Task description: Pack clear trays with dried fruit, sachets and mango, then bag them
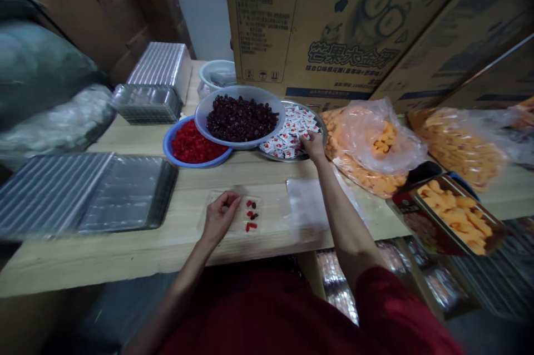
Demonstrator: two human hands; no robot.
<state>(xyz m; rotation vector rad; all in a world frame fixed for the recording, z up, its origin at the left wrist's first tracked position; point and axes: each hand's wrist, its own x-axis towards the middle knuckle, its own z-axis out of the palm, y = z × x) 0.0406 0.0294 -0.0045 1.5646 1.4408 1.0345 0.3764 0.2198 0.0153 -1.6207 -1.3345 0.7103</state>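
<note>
Under the fingertips of the right hand, in a round metal dish, a heap of small white packets with red marks. Likely very light, flat and flexible, with slick film and a tendency to slide over one another; best taken singly by an edge or corner, with only a gentle pinch. Thumb and forefinger of that hand at the heap, apparently near together; impossible to tell whether closed on a packet or merely touching.

Nearer the body, on the wooden table, a clear tray with red pieces and dark pieces along its right side. Probably thin, springy and easily nudged or dented; best steadied by the rim. At its left part, the left hand, thumb and forefinger brought close together, other fingers curled; hard to tell whether pinching anything, or whether in contact with the tray.

Farther out, a pale bowl full of dark pieces, overlapping a blue bowl of red ones. To the right, a clear plastic bag with orange pieces; to the left, stacked trays; behind, a cardboard box.
</note>
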